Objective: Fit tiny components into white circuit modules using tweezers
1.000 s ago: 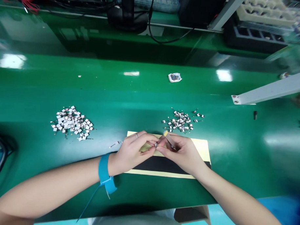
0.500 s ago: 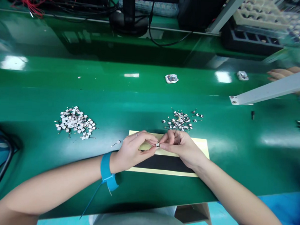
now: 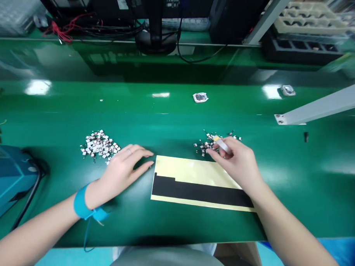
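My left hand (image 3: pixel 125 168) hovers left of the yellow sheet, thumb and fingers apart with nothing between them. Beside it lies a pile of small white parts (image 3: pixel 97 143) with short dark leads. My right hand (image 3: pixel 237 156) is closed around a pale, yellow-tipped tool (image 3: pixel 223 145), over a second pile of small parts (image 3: pixel 204 146). Between and below the hands lies the yellow sheet (image 3: pixel 190 168) with a black strip (image 3: pixel 204 191) along it; my right wrist and forearm cover its right end. A teal band circles my left wrist.
At the back centre of the green table (image 3: pixel 131 123) sits a small white tray (image 3: pixel 200 97), with another (image 3: pixel 287 90) farther right. A grey metal bar (image 3: pixel 324 105) juts in from the right. A teal device (image 3: pixel 9 181) with a black cable stands at the left.
My hands have parted from the small part they held together. The left moved left and opened; the right moved to the right pile, where a pale tool now shows in its fingers.
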The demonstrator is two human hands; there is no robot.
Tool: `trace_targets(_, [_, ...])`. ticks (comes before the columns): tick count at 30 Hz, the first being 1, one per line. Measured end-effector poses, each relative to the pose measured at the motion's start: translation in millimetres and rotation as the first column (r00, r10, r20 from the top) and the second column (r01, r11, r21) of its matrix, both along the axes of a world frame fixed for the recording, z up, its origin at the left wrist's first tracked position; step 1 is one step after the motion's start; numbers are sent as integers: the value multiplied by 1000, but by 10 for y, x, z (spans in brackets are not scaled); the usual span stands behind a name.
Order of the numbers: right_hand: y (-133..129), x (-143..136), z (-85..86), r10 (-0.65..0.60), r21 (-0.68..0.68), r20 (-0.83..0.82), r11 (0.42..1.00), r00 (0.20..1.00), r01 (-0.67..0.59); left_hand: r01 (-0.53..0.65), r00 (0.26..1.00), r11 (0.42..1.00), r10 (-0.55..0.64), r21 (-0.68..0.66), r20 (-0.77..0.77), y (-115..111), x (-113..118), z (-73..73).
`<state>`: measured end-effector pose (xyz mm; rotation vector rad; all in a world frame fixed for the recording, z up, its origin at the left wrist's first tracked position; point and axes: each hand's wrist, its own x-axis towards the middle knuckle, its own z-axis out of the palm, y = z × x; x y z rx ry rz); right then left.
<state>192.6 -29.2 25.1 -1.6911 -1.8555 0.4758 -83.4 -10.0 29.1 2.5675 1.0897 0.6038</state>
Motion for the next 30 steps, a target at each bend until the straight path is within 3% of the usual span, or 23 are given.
trace_targets(2, [-16,-3,11,20,40,18,999,1000,-21,-54,991,998,55,12,-125,-37,-129,-6])
trace_targets(4, [-83,-92,11,133,40,25,990,991,-134,-62,980,998,66,25,-186,-88,-164,-58])
trace_targets(7, [-227,-307,-33,359,1,105,933,928,-361,-46,967,998,54,39,-250,-136,-113,-152])
trace_targets(10, [-339,-486,-129,468,2,171,880,867,-475,-50,954,999,49,4,-295,-137,-79,-197])
trace_targets(14, [-399,-591,-225,469,10,324,867,822,-498,-34,969,999,31,-6,-245,-120,-137,-206])
trace_targets(19, [-440,-616,-217,431,-5,494,870,755,-494,25,991,999,-19,48,-131,-70,-93,-186])
trace_targets(23, [-456,-623,-236,401,71,531,857,747,-511,74,996,996,-76,45,43,-3,201,-155])
trace_targets(26, [-455,-639,-267,368,111,549,857,750,-503,149,973,988,-138,-48,184,46,474,-160])
trace_targets(30, [-459,-663,-283,319,168,542,866,778,-471,173,967,968,-132,-183,219,75,684,-195])
